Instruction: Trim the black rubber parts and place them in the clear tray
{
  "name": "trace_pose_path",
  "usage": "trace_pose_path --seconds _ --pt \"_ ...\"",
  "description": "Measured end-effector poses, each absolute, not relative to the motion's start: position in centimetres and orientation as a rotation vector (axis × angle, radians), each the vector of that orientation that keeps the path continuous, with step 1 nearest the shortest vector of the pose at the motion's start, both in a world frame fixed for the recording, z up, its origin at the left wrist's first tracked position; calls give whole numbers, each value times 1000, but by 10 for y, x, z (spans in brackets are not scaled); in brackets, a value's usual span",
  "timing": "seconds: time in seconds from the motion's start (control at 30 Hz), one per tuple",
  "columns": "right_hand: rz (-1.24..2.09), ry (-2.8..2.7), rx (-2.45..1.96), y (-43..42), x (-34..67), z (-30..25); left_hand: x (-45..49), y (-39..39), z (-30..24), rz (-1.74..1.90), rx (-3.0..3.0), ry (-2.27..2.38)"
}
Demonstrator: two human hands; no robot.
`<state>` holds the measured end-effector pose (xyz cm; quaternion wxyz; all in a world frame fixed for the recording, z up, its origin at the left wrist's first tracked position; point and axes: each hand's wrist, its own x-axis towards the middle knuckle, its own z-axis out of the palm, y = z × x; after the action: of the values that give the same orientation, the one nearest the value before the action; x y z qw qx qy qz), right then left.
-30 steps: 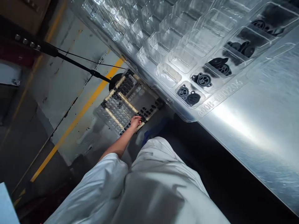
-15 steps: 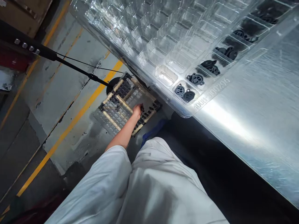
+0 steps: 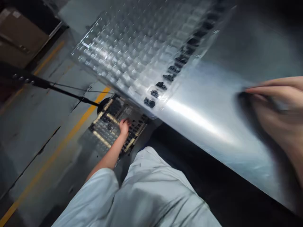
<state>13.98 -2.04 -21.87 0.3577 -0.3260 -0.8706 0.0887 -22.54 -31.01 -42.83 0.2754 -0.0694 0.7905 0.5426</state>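
Observation:
My left hand (image 3: 124,126) reaches down over a low clear tray in a pale-barred frame (image 3: 102,138), close to rows of small black parts (image 3: 136,126). Its fingers are curled, and what they hold is too small and blurred to make out. At the right, my right hand (image 3: 279,110) is above the metal tabletop (image 3: 201,126), smeared by motion. Its thumb and forefinger look pinched by a dark spot, which may be a part or shadow. A large clear compartment tray (image 3: 125,63) lies on the table, with black round parts (image 3: 161,85) along its near-side row.
A black pole (image 3: 68,94) slants down to a round base beside the low frame. Yellow lines (image 3: 63,142) mark the grey floor. Cardboard boxes (image 3: 21,37) stand at the upper left. The table edge runs diagonally past my legs (image 3: 151,189).
My right hand has come into view at the right. The view has shifted, showing more of the large tray and tabletop. My left hand stays at the low tray.

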Motion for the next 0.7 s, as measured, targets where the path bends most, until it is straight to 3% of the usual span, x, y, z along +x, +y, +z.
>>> trace_pose_path --seconds 0.17,0.3,0.43,0.57,0.7 --pt "314 -2258 -740 -21 140 -195 -178 -317 -370 1474 232 2079" --pt "340 -2090 -804 -20 140 -194 -128 -325 -303 1233 1335 1905" --pt "190 -1859 -839 -14 149 -191 -85 -298 -231 1253 2122 1472" --pt "54 -1953 -1139 -3 160 -189 -54 -226 -186 1276 2247 1444" --pt "-41 -2045 -1275 9 169 -193 -31 -130 -169 1070 2177 1643"
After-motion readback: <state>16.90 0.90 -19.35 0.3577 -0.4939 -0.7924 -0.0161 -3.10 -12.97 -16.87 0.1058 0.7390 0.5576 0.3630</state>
